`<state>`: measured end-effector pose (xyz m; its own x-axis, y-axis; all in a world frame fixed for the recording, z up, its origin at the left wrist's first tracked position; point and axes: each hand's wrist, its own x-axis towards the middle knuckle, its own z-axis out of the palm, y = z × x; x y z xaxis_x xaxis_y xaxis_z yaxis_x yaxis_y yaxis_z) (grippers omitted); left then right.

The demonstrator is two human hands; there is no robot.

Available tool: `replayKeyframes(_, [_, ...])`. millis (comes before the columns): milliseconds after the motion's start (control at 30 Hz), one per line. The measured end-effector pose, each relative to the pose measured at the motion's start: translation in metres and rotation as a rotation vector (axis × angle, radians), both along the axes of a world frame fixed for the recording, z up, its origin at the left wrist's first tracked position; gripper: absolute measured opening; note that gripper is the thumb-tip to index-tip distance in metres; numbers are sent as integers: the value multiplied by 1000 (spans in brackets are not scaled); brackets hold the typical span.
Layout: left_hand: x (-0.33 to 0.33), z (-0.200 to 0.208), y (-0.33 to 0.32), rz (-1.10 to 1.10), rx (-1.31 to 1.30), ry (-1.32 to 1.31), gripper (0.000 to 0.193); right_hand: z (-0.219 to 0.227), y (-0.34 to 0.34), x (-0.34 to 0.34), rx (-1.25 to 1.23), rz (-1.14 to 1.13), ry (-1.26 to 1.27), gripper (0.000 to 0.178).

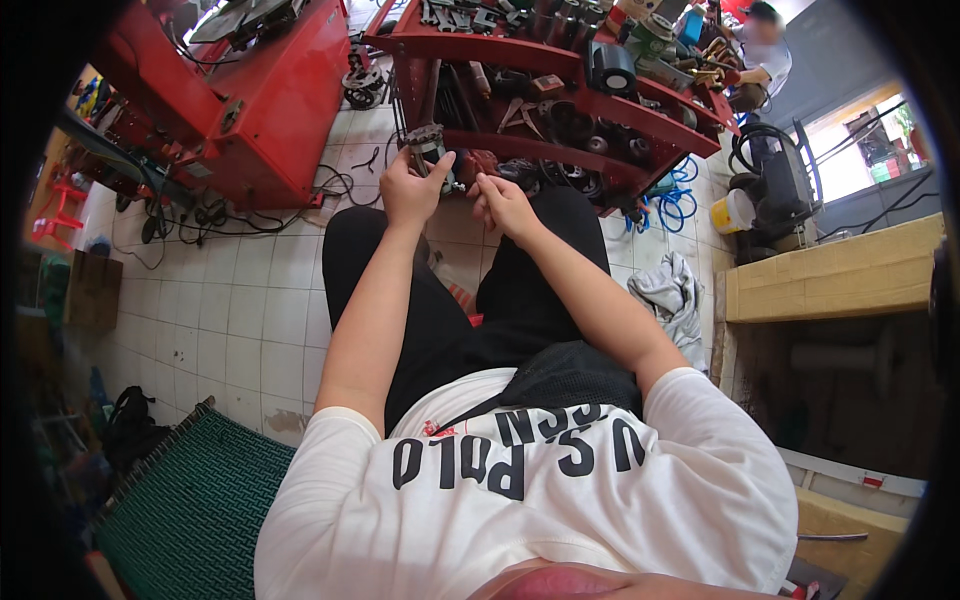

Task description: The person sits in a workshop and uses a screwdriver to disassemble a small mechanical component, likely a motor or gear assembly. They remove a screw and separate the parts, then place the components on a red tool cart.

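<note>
My left hand [408, 192] is wrapped round a grey metal machine part [428, 146], held upright above my left knee. Its thumb presses against the part's near side, and a small shiny bit juts out low beside the thumb. Just to the right, my right hand [507, 208] is closed in a pinch, thumb against the forefinger and the other fingers curled. Whatever sits in that pinch is too small to make out. Both hands are in front of the red tool cart [485, 48], over the gap between my knees.
Loose tools and parts fill the cart's shelves. A large red machine [270, 120] stands at left, with black cables [212, 216] on the tiles. At right are blue hose [677, 205], a grey cloth [672, 300] and a yellow-white bucket [733, 212]. Another person [768, 62] is at far right.
</note>
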<state>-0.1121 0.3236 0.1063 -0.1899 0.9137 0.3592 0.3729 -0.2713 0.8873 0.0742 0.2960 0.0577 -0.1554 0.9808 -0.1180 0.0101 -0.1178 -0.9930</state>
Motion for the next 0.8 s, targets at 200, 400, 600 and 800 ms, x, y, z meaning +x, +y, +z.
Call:
replayKeyframes(200, [5,-4,2,-13,-8,80,41,-1,0,-5,3,34,-2,42])
replayKeyframes(400, [4,-13,1,-15,14,177,43,11,-5,-8,35,15,-153,30])
replayKeyframes(600, [8,-10,0,-11,-21,172,43,14,-8,-5,41,3,-153,30])
replayKeyframes(800, [3,-10,3,6,-12,134,43,51,-70,-43,317,-116,-191,31])
